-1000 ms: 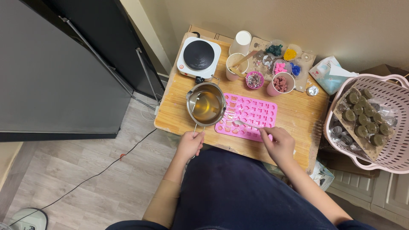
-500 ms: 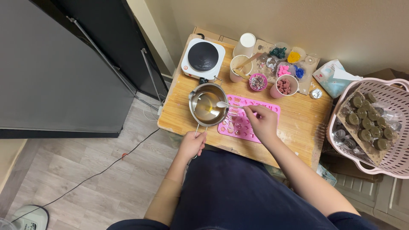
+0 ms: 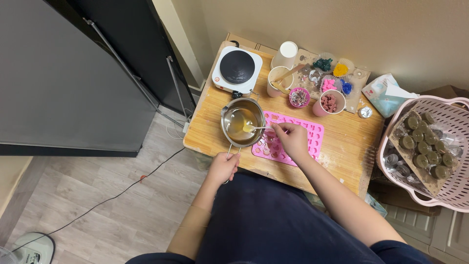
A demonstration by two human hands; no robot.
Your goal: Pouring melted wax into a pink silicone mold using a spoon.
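Light-blue and white tissue pack, perhaps soft, at table's far right edge

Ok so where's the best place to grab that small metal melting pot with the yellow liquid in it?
Grip the small metal melting pot by its thin wire handle, coming from the table's near edge. The handle juts out toward the person, where the left hand already holds it, likely keeping fingers off the bowl and the liquid level.

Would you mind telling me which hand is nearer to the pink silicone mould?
The right hand is nearer, resting over the pink silicone mould with a spoon. The left hand grips the pot handle, off its left edge.
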